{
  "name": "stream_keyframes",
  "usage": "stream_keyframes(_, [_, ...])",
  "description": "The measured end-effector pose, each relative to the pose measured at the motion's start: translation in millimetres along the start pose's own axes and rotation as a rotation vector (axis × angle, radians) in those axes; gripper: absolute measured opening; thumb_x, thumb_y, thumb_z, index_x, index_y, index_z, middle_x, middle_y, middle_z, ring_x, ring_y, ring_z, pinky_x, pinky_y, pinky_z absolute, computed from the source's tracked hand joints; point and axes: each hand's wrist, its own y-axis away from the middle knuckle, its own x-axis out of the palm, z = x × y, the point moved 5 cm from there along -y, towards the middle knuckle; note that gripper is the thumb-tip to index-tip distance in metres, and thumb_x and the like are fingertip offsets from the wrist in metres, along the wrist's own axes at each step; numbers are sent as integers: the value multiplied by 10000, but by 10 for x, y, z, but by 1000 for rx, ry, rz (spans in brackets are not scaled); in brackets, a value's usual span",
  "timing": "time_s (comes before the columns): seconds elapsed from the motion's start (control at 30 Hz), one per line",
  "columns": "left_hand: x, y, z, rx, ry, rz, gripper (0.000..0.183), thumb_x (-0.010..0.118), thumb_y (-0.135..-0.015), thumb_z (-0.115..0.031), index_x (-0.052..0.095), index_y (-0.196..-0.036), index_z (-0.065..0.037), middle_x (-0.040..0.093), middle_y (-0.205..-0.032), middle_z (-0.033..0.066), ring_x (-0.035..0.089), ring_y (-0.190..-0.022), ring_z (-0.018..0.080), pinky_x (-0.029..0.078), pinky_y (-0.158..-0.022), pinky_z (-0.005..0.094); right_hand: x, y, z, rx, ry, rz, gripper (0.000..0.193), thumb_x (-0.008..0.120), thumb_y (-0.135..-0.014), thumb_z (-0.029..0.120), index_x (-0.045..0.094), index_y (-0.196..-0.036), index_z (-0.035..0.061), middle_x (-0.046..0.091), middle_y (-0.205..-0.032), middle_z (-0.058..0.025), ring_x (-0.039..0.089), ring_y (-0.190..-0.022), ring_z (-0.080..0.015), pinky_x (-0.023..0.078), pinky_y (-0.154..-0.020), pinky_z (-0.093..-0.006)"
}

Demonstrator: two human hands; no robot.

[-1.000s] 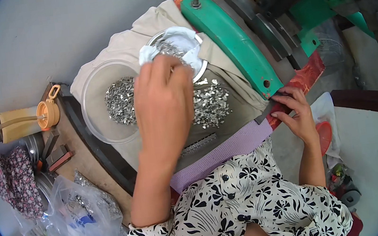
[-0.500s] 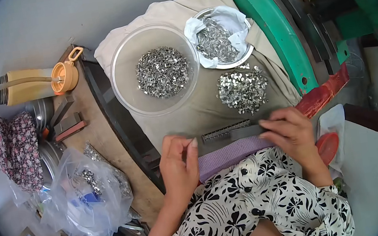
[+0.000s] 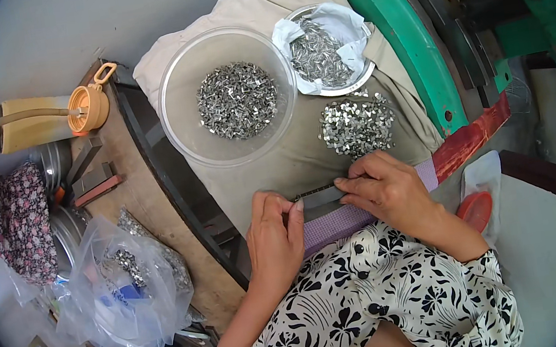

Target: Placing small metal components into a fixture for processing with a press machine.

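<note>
A narrow dark metal bar point(image 3: 320, 197), with small notches along its far edge, lies between my two hands just above the purple woven cloth point(image 3: 334, 226) at the cloth's near edge. My left hand point(image 3: 276, 237) pinches the bar's left end between thumb and fingers. On its right end my right hand point(image 3: 382, 191) is closed, covering that part. Just beyond my right hand is a loose pile of small flat shiny metal pieces point(image 3: 356, 124). A big clear plastic bowl point(image 3: 177, 127) holds many small metal parts. Beside it stands a metal bowl point(image 3: 357, 84) lined with white plastic, holding slim metal pieces.
A green machine point(image 3: 409, 51) with dark steel blocks stands at the right, by a red worn edge point(image 3: 474, 141). On a wooden side table point(image 3: 197, 254) at the left are a clear bag point(image 3: 126, 299) of metal parts, an orange-lidded bottle point(image 3: 36, 121) and a floral cloth point(image 3: 14, 222).
My right hand has moved left and slightly up along the bar, nearer my left hand. My left hand has shifted slightly right and now grips the bar's end.
</note>
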Motion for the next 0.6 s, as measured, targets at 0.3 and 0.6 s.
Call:
stream_keyframes(0.3, [20, -7, -38, 27, 6, 15, 163, 655, -903, -58, 512, -858, 6, 541, -898, 151, 586, -755, 359, 470, -658, 412, -50, 17, -16, 12, -22, 32, 251, 796, -714, 84, 741, -953, 32, 607, -900, -59, 612, -825, -224, 541, -678, -345])
stream_keyframes(0.6, [21, 2, 0, 24, 24, -9, 179, 644, -930, -59, 520, -820, 7, 531, -875, 92, 484, -592, 155, 399, -542, 288, -41, -32, -24, -2, -26, 35, 305, 832, -675, 86, 758, -968, 48, 612, -896, -46, 606, -793, -217, 525, -662, -333])
